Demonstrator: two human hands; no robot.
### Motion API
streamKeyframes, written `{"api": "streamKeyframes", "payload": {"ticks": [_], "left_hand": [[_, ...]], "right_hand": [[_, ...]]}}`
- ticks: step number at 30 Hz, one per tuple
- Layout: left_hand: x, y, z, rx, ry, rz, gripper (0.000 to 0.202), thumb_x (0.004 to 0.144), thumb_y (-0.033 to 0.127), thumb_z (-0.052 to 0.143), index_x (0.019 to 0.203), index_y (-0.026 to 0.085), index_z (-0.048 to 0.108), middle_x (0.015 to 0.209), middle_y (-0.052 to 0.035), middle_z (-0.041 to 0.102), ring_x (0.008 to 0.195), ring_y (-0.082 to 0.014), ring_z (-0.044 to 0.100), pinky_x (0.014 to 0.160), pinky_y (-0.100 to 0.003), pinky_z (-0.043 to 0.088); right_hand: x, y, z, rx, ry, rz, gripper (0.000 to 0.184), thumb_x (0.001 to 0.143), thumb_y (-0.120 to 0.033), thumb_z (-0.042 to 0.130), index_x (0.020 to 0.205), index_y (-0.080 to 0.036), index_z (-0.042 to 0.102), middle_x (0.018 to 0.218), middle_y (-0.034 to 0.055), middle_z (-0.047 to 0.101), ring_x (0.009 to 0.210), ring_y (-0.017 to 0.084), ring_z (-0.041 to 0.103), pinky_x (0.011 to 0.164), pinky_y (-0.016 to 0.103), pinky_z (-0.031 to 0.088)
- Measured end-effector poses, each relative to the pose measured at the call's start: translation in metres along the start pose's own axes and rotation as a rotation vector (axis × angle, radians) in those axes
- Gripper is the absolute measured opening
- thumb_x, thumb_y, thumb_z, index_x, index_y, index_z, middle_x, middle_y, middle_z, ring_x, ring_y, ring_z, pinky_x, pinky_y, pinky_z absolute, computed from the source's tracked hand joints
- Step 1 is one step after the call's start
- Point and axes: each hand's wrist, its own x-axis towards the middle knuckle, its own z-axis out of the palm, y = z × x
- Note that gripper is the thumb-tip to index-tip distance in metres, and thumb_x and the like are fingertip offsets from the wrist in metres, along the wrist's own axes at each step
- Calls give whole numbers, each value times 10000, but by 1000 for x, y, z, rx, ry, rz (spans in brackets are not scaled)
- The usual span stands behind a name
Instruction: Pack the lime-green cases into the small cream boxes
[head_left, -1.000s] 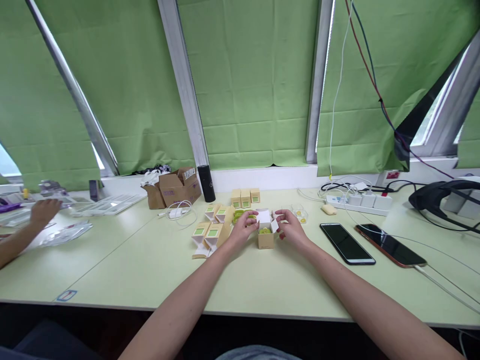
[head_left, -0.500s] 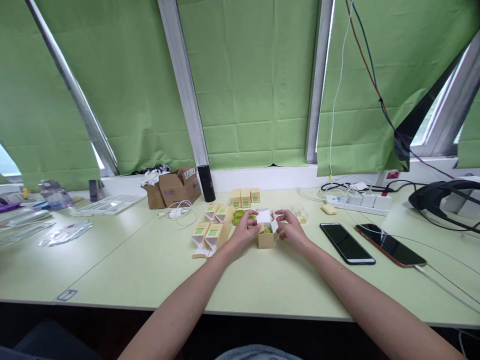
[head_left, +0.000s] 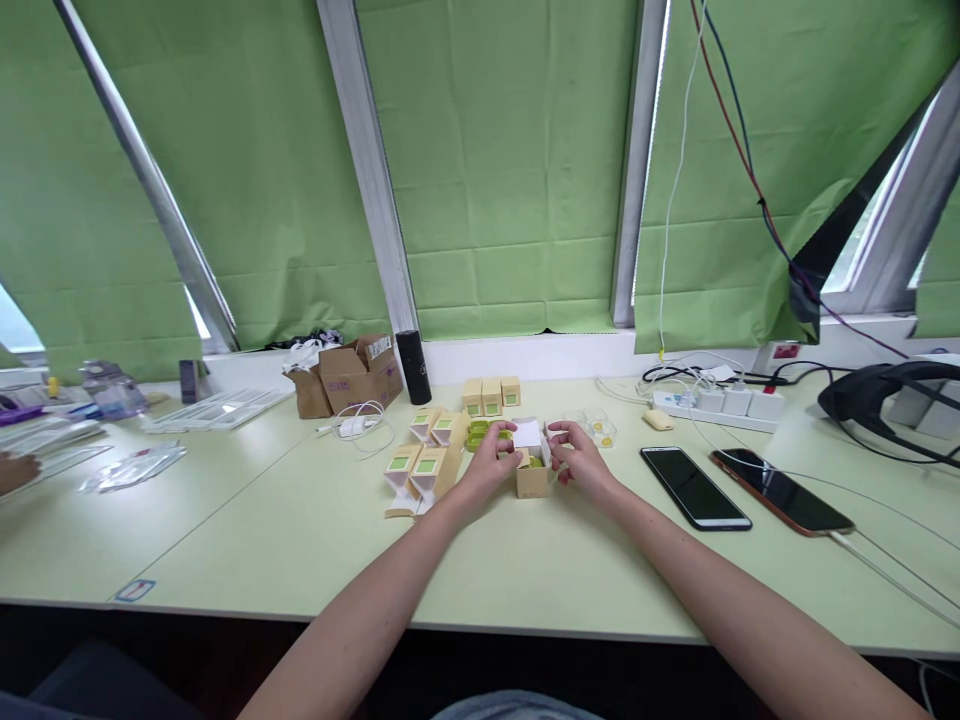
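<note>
A small tan carton point(head_left: 532, 480) stands on the pale green table point(head_left: 300, 530) with its white flaps up and a green item showing inside. My left hand point(head_left: 489, 463) pinches the carton's left flap. My right hand point(head_left: 579, 458) pinches the right flap. Both hands press the flaps inward over the opening. Several more small tan cartons with green labels point(head_left: 424, 462) lie open just left of my left hand. Three shut ones point(head_left: 491, 394) stand in a row behind.
Two phones point(head_left: 694, 487) lie to the right, beside a white power strip point(head_left: 716, 404) with cables. A brown cardboard box point(head_left: 352, 373) and a black cylinder point(head_left: 412, 366) stand at the back. Another person's hand point(head_left: 15, 470) shows at the far left, near clear plastic packaging point(head_left: 135, 465).
My hands have drawn closer together, folding the carton's flaps inward. The other person's hand left the far left table, then reappeared lower at the edge.
</note>
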Motion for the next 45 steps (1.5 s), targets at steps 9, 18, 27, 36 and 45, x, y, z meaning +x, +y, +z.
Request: {"api": "streamKeyframes", "payload": {"ticks": [9,18,27,36,45], "left_hand": [[-1,1,0,26,-7,20,491,811,284,718,1216,245,444,909,-16,687,870,-205,678,847,-352,469],[0,-3,0,-12,-20,36,506,814,313,732,1220,250,437,955,-31,708,862,-206,696,860,-366,506],[-1,-3,0,25,-5,54,487,826,280,711,1232,241,444,973,-37,723,878,-202,692,853,-354,495],[1,-5,0,31,-5,92,539,836,247,693,1274,252,379,1022,-41,745,854,-182,700,843,-343,486],[2,-6,1,46,15,93,513,829,268,703,1242,252,399,1021,-35,734,872,-182,692,859,-341,490]], "right_hand": [[-2,1,2,-37,-54,-10,515,704,-427,685,1162,-259,521,969,-19,546,615,121,562,418,227,401],[-4,1,5,-62,-86,-1,519,749,-439,737,1183,-275,506,990,-17,550,621,113,556,408,205,397],[0,9,8,-108,-97,-3,525,770,-446,721,1206,-289,475,995,-23,512,617,114,557,386,203,369],[2,10,9,-115,-104,-16,527,752,-414,705,1209,-283,476,997,-20,508,624,118,551,390,200,342],[4,11,9,-110,-111,-17,538,746,-421,711,1206,-280,470,975,-30,507,600,111,536,393,202,348]]}}
